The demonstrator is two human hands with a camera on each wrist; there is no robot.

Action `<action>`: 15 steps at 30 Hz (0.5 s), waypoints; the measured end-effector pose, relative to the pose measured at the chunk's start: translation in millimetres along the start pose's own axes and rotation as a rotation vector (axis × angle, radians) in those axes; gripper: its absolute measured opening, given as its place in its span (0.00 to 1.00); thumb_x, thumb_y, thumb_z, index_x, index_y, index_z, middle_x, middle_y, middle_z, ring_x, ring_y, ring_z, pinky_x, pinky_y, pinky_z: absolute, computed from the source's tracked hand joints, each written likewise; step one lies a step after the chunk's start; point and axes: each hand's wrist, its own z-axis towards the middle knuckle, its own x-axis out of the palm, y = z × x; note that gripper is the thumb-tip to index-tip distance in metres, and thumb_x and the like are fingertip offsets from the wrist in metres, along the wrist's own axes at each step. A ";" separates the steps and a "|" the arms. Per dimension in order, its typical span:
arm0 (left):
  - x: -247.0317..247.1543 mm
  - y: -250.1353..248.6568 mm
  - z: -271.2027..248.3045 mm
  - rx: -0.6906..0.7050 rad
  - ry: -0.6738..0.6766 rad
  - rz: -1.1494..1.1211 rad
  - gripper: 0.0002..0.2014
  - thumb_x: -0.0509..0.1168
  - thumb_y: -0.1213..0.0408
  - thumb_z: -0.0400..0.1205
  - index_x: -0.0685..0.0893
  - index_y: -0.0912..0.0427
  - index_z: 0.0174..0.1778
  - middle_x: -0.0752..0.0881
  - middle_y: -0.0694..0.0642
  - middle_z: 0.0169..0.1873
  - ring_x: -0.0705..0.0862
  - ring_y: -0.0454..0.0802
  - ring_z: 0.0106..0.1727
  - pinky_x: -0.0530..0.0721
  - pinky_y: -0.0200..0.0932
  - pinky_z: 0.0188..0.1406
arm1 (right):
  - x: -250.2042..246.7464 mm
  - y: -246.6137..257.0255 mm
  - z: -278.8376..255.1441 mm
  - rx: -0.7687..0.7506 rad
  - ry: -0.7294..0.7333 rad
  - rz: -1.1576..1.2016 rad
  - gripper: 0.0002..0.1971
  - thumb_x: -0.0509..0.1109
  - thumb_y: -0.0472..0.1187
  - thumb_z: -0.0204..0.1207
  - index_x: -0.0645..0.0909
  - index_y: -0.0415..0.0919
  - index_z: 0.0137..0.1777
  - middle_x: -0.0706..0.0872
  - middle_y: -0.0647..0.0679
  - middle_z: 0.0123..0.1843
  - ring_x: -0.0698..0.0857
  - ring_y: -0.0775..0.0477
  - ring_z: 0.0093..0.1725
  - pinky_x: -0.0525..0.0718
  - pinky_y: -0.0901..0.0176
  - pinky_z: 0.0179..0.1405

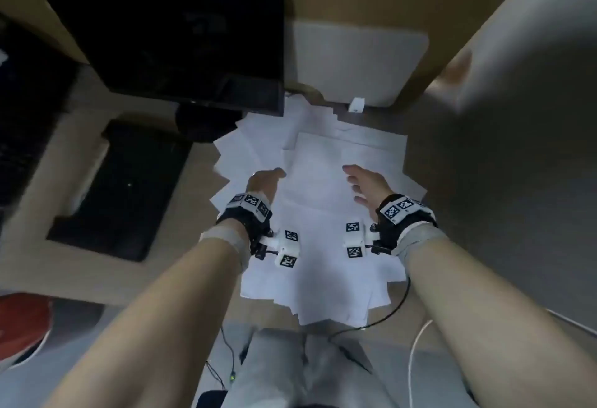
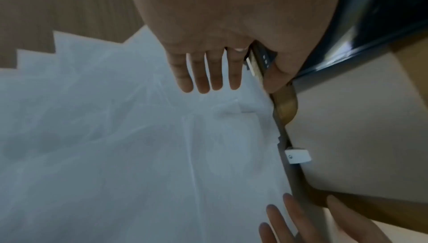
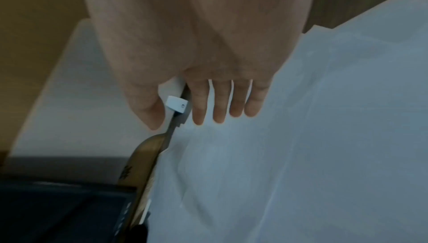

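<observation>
White paper sheets [image 1: 323, 214], fanned into a jagged rosette, are lying on the tan wooden surface [image 1: 181, 214] before the person, the topmost sheet's long axis running straight away from the body. The left hand [image 1: 263, 183] and right hand [image 1: 365, 186] are hanging over them, each grip released, fingers straight. Only the wrist views are showing faint creases.

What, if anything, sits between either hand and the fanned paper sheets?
Nothing visible. The left hand and right hand are both open over the fanned paper sheets, with only bare paper beneath them. Contact cannot be told.
</observation>
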 end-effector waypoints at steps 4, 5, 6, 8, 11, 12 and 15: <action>21.7 2.6 48.2 -0.011 0.053 0.202 0.23 0.69 0.53 0.76 0.82 0.66 0.61 0.83 0.61 0.56 0.82 0.61 0.55 0.78 0.46 0.53 | -13.2 -6.6 40.3 0.087 -0.134 -0.196 0.30 0.68 0.54 0.79 0.74 0.39 0.77 0.76 0.45 0.72 0.76 0.41 0.69 0.73 0.50 0.72; 27.5 2.3 59.6 -0.042 0.053 0.226 0.33 0.70 0.50 0.71 0.77 0.64 0.71 0.81 0.61 0.65 0.80 0.62 0.62 0.78 0.50 0.62 | -19.3 -10.4 55.3 0.144 -0.203 -0.230 0.39 0.70 0.59 0.73 0.69 0.39 0.80 0.74 0.43 0.75 0.76 0.37 0.71 0.74 0.44 0.71; 31.3 0.6 67.1 -0.075 0.048 0.264 0.41 0.70 0.48 0.68 0.71 0.60 0.76 0.77 0.61 0.71 0.78 0.63 0.67 0.77 0.54 0.67 | -25.7 -17.0 68.8 0.225 -0.267 -0.254 0.47 0.73 0.63 0.65 0.65 0.38 0.81 0.73 0.41 0.76 0.76 0.33 0.70 0.75 0.40 0.70; 38.1 -7.9 76.9 -0.107 0.038 0.396 0.45 0.70 0.46 0.68 0.62 0.55 0.81 0.69 0.60 0.76 0.74 0.66 0.71 0.74 0.60 0.70 | -36.6 -27.8 84.5 0.377 -0.346 -0.300 0.53 0.75 0.64 0.62 0.61 0.34 0.80 0.72 0.38 0.74 0.76 0.33 0.70 0.74 0.40 0.71; 43.4 -16.1 87.2 -0.091 0.058 0.498 0.47 0.72 0.47 0.68 0.58 0.57 0.81 0.69 0.63 0.74 0.75 0.68 0.69 0.76 0.63 0.68 | -42.8 -33.7 83.2 0.446 -0.458 -0.311 0.50 0.77 0.61 0.64 0.61 0.33 0.78 0.73 0.35 0.72 0.77 0.33 0.69 0.74 0.46 0.68; 46.9 -16.2 93.0 -0.097 0.080 0.492 0.48 0.73 0.48 0.66 0.59 0.59 0.79 0.72 0.64 0.72 0.77 0.68 0.67 0.77 0.62 0.67 | -45.0 -38.2 86.2 0.437 -0.456 -0.320 0.51 0.78 0.60 0.63 0.60 0.32 0.78 0.73 0.35 0.72 0.77 0.33 0.68 0.74 0.46 0.64; 50.3 -18.0 95.3 -0.096 0.102 0.422 0.38 0.75 0.53 0.69 0.70 0.63 0.73 0.80 0.61 0.66 0.81 0.65 0.61 0.80 0.54 0.65 | -58.8 -63.9 110.7 0.384 -0.411 -0.243 0.59 0.79 0.60 0.47 0.63 0.34 0.78 0.77 0.37 0.71 0.81 0.35 0.64 0.78 0.45 0.64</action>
